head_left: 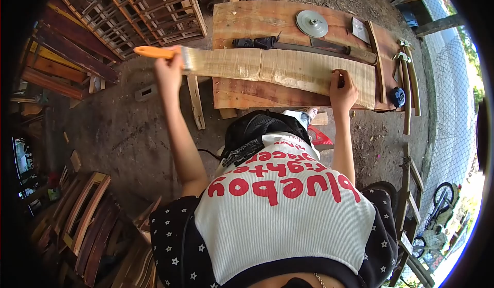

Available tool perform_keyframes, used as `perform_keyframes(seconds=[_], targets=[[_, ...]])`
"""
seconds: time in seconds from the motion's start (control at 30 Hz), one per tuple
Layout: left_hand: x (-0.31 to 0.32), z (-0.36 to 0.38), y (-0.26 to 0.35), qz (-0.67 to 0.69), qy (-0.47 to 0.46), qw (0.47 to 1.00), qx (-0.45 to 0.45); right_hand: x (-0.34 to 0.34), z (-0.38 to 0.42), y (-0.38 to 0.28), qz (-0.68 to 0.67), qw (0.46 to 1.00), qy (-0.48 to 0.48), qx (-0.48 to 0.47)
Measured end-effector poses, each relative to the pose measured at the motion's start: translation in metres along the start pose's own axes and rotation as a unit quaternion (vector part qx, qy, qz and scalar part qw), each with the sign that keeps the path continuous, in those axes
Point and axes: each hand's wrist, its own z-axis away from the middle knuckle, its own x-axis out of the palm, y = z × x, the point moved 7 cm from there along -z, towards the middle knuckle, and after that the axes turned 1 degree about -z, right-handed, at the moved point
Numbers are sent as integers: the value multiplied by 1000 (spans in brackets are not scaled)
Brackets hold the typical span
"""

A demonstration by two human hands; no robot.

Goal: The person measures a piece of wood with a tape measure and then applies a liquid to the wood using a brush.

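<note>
My left hand (pixel 169 71) is closed around a wide paintbrush (pixel 154 52) with an orange handle. Its pale bristles are at the left end of a long, slightly curved strip of light ribbed wood (pixel 298 70). A seam crosses this strip left of its middle. Toward the right end, my right hand (pixel 343 90) rests at the strip's near edge with curled fingers; whatever they may hold is hidden. Under the strip lies a reddish-brown wooden tabletop (pixel 242 95).
On the tabletop are a metal disc (pixel 312 23), a black-wrapped tool (pixel 256 42), a wooden handle (pixel 363 55) and a blue tape measure (pixel 398 97). Clamps (pixel 403 56) sit at its right end. Slatted frames (pixel 139 10) and stacked boards (pixel 77 43) stand to the left.
</note>
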Motion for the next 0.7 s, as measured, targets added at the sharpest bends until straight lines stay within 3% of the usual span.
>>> perform_keyframes(seconds=[0.1,0.13,0.2,0.27,0.33,0.4,0.47,0.53,0.6,0.7], targets=[[-62,-1,30,-231,183,954,52,0,0,0,2,1000,-5,3],[-69,1,44,-422,208,880,62,1,1,-1,6,1000,-5,4],[-58,9,58,-393,177,902,9,1,0,-2,3,1000,-1,3],[-11,25,67,-274,80,959,6,1,1,1,4,1000,1,4],[56,54,91,-232,-47,971,-41,2,2,3,15,1000,5,-2],[110,75,103,-246,-95,961,83,-1,-1,1,-29,997,-50,47],[145,93,118,-156,-75,965,195,-5,-5,-15,-73,987,-104,97],[164,107,130,-235,-94,935,246,-2,-6,-60,-301,937,-163,70],[167,113,134,-199,-113,938,261,-2,-7,-102,-311,936,-162,-31],[168,112,123,-185,-185,934,244,19,-8,-125,-319,924,-200,-70]])
